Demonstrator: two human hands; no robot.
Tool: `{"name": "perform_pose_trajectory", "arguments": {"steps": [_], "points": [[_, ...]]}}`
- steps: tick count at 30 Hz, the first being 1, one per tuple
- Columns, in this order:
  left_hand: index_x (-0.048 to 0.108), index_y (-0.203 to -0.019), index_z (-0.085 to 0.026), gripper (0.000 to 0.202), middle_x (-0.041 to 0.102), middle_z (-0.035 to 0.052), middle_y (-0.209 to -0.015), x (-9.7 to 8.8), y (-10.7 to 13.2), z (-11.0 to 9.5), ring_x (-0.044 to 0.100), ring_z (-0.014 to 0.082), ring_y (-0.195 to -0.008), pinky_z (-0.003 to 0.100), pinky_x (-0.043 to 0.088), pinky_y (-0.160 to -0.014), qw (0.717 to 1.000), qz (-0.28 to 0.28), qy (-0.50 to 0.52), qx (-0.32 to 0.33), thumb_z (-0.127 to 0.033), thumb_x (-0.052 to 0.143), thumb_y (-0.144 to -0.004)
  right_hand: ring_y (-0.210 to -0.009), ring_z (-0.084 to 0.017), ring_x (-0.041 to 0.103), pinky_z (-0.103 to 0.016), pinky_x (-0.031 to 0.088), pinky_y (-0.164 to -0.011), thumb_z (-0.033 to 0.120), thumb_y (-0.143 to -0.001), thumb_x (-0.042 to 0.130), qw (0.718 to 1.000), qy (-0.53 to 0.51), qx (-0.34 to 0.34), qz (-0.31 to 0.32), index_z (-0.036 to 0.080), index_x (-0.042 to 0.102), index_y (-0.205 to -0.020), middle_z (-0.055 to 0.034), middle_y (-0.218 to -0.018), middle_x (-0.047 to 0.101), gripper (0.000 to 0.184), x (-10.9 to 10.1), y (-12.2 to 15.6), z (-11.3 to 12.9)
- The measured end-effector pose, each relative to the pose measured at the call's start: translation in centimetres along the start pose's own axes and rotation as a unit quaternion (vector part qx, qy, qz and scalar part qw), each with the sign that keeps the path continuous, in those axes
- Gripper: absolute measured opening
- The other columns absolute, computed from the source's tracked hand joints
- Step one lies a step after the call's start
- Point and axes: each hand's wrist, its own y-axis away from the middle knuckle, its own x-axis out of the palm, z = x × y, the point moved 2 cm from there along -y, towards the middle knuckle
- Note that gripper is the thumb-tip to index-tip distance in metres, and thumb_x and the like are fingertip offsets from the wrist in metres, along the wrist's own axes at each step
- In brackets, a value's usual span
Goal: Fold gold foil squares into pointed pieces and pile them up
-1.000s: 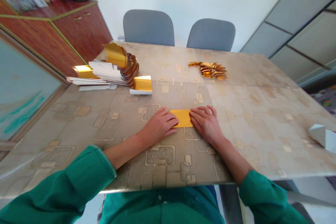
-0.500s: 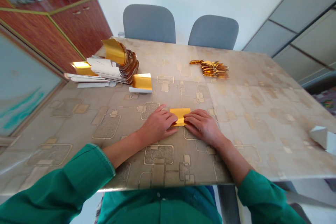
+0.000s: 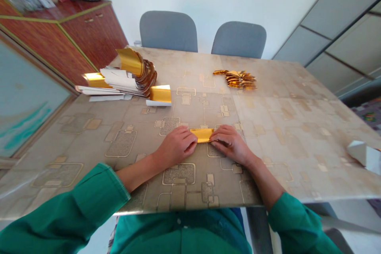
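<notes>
A small folded strip of gold paper [image 3: 202, 134] lies on the patterned table [image 3: 268, 127] in front of me. My left hand [image 3: 176, 147] pinches its left end with curled fingers. My right hand [image 3: 230, 143] pinches its right end the same way. Both hands rest on the table top, and only a narrow gold band shows between them. Green sleeves cover both forearms.
A stack of gold and white sheets [image 3: 125, 79] lies at the back left, with one curled gold sheet [image 3: 160, 95] beside it. A pile of folded gold pieces [image 3: 238, 79] sits at the back centre. Two grey chairs [image 3: 169, 31] stand behind. A white object [image 3: 361, 152] rests at the right edge.
The gold paper has gone from a wider rectangle to a narrow strip. Both hands have drawn closer together and their fingers have curled onto its ends.
</notes>
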Motion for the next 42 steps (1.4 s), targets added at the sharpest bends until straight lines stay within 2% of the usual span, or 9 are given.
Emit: {"name": "perform_pose_trajectory", "arguments": {"steps": [4, 9, 12, 16, 21, 28, 34, 42], "points": [[0.059, -0.089, -0.017, 0.004, 0.068, 0.0054, -0.086, 0.0, -0.1, -0.1, 0.063, 0.0200, -0.085, 0.035, 0.052, -0.084, 0.998, -0.005, 0.009, -0.064, -0.020, 0.058, -0.088, -0.080, -0.018, 0.060, -0.035, 0.043, -0.081, 0.026, -0.096, 0.052, 0.999, 0.004, 0.043, 0.003, 0.021, 0.066, -0.090, -0.0033, -0.083, 0.070, 0.016, 0.2, -0.3, 0.0], [0.056, -0.100, -0.019, 0.013, 0.071, 0.0022, -0.092, 0.7, -0.6, 0.7, 0.067, 0.0183, -0.082, 0.029, 0.052, -0.073, 0.983, -0.004, 0.079, -0.165, -0.022, 0.062, -0.089, -0.080, -0.018, 0.061, -0.034, 0.042, -0.083, 0.022, -0.093, 0.054, 0.992, 0.005, 0.118, -0.033, 0.022, 0.063, -0.097, -0.0013, -0.085, 0.070, 0.009, 0.8, -0.9, 0.0], [0.055, -0.105, -0.020, 0.017, 0.073, 0.0007, -0.093, 0.8, -0.7, 1.1, 0.070, 0.0177, -0.081, 0.028, 0.051, -0.070, 0.975, -0.010, 0.099, -0.197, -0.026, 0.062, -0.091, -0.080, -0.019, 0.060, -0.035, 0.041, -0.082, 0.021, -0.091, 0.057, 0.986, 0.033, 0.160, -0.042, 0.024, 0.063, -0.097, 0.0004, -0.078, 0.068, 0.009, 1.1, -1.1, 0.0], [0.056, -0.108, -0.020, 0.019, 0.072, 0.0007, -0.092, 0.9, -0.8, 1.4, 0.069, 0.0168, -0.078, 0.027, 0.050, -0.068, 0.976, -0.013, 0.085, -0.199, -0.031, 0.062, -0.093, -0.082, -0.020, 0.058, -0.036, 0.038, -0.083, 0.022, -0.090, 0.058, 0.982, 0.056, 0.174, -0.053, 0.025, 0.063, -0.098, 0.0000, -0.079, 0.068, 0.010, 1.2, -1.2, 0.2], [0.056, -0.120, -0.020, 0.030, 0.072, 0.0013, -0.093, 1.0, -0.9, 1.5, 0.069, 0.0171, -0.080, 0.028, 0.051, -0.073, 0.977, 0.004, 0.074, -0.200, -0.027, 0.064, -0.093, -0.080, -0.020, 0.056, -0.034, 0.037, -0.077, 0.026, -0.094, 0.056, 0.983, 0.039, 0.173, -0.052, 0.024, 0.065, -0.093, -0.0002, -0.079, 0.066, 0.009, 1.2, -1.2, -0.3], [0.052, -0.130, -0.021, 0.037, 0.071, 0.0056, -0.112, 1.2, -0.8, 1.5, 0.069, 0.0187, -0.094, 0.031, 0.053, -0.085, 0.980, -0.004, 0.075, -0.185, -0.027, 0.059, -0.095, -0.079, -0.019, 0.057, -0.035, 0.034, -0.078, 0.026, -0.093, 0.058, 0.975, 0.062, 0.200, -0.071, 0.024, 0.064, -0.087, 0.0007, -0.075, 0.066, 0.009, 1.6, -1.3, -0.5], [0.052, -0.129, -0.020, 0.035, 0.070, 0.0068, -0.116, 1.1, -0.7, 1.3, 0.070, 0.0186, -0.094, 0.031, 0.055, -0.084, 0.982, -0.024, 0.061, -0.177, -0.027, 0.060, -0.095, -0.081, -0.021, 0.056, -0.037, 0.031, -0.080, 0.029, -0.095, 0.056, 0.975, 0.070, 0.201, -0.067, 0.024, 0.065, -0.086, -0.0005, -0.077, 0.068, 0.014, 1.6, -1.3, -0.2], [0.053, -0.124, -0.020, 0.031, 0.069, 0.0070, -0.118, 1.2, -0.8, 1.2, 0.067, 0.0217, -0.099, 0.034, 0.054, -0.085, 0.984, -0.005, 0.027, -0.177, -0.028, 0.060, -0.095, -0.081, -0.021, 0.056, -0.037, 0.029, -0.082, 0.028, -0.095, 0.055, 0.971, 0.113, 0.201, -0.060, 0.024, 0.065, -0.086, -0.0006, -0.078, 0.069, 0.014, 1.7, -1.4, 0.0]]}}
